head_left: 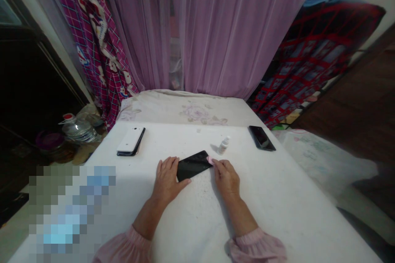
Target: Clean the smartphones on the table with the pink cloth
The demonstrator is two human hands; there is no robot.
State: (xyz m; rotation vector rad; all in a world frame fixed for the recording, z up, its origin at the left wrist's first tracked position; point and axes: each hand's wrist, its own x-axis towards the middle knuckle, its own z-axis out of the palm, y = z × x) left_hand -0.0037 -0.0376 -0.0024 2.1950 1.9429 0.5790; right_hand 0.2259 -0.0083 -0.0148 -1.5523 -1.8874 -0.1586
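Observation:
A black smartphone (194, 165) lies at a slant on the white table, its dark glossy face up. My left hand (168, 176) grips its left end, fingers along the far side and thumb at the near edge. In my right hand (226, 176) a small pink pad (210, 160) is pinched between thumb and fingers, touching the phone's right end. It may be cloth or sponge; most of it is hidden by the fingers. Just beyond the right hand stands a small clear bottle with a white top (224, 144).
Stacked phones, a white one (132, 140) uppermost, lie at the table's left. Another dark phone (261, 138) rests near the right edge. Purple curtains (216, 28) hang behind the white tabletop (197, 230). A large water bottle (78, 127) stands beyond the left edge. The lower left is pixelated.

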